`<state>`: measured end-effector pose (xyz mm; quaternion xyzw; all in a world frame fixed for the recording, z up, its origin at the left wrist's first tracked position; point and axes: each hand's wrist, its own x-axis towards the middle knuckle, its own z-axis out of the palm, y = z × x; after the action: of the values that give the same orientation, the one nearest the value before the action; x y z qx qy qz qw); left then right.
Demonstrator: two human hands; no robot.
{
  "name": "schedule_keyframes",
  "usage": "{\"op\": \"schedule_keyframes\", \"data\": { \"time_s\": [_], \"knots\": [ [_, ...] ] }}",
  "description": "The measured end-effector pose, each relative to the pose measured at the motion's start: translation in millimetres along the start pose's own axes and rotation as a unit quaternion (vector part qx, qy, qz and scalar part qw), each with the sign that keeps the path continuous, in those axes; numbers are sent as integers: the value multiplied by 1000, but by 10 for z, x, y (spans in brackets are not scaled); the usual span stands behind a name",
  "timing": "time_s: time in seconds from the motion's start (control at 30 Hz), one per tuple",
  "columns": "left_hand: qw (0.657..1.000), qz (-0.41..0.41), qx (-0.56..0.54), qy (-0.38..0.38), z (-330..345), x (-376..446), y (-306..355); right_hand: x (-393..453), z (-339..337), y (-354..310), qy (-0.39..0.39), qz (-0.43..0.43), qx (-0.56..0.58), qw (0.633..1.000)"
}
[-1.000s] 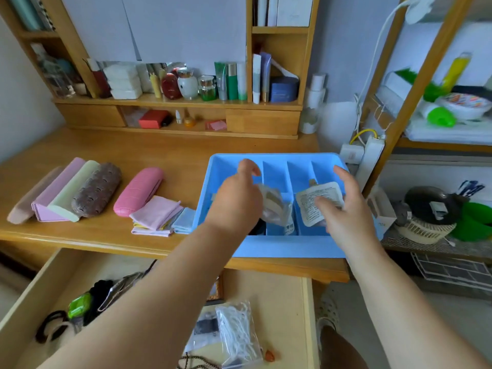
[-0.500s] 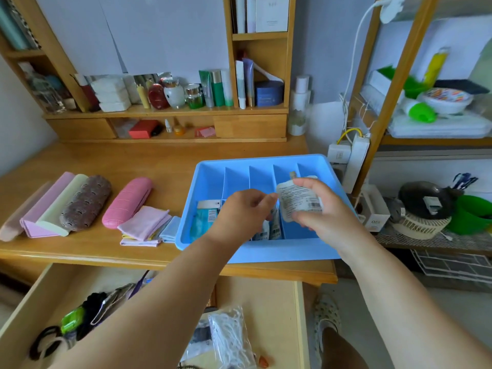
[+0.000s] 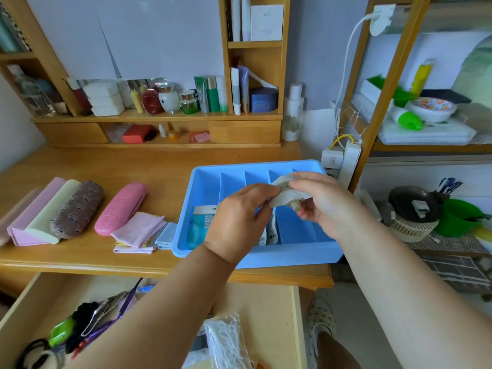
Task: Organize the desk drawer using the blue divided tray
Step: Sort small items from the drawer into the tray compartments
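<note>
Wooden bench with shelf unit behind, open drawer below the arms. Blue divided tray sits on the bench's front right, directly under both hands; rigid plastic, probably light, best lifted by its long rims. Its left compartments, under the left hand, hold a teal packet and a few small tubes; compartments under the right hand look bare. Left hand and right hand meet above the tray's middle, both pinching one white sachet, fingers closed on its edges, sachet bent between them. Sachet looks thin, soft, crinkly, likely slippery film; grip at a sealed edge. Compared with half a second before, the sachet was flat in the right hand alone with its label showing, left hand lower in the tray; now the left has come up to it and it is curled. Out beyond the left hand: folded cloths, pink case, brown case. Drawer, near the elbows, holds a mesh bag, hair ties and clutter.
</note>
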<state>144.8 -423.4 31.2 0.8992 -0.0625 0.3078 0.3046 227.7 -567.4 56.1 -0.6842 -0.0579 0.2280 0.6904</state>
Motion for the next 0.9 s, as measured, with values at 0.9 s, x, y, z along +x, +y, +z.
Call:
{"op": "schedule_keyframes", "data": {
  "time_s": [0.9],
  "knots": [
    [986,-19,100,-136,-245,-422,-240,265,542,375,-47,-148,-721,675]
  ]
}}
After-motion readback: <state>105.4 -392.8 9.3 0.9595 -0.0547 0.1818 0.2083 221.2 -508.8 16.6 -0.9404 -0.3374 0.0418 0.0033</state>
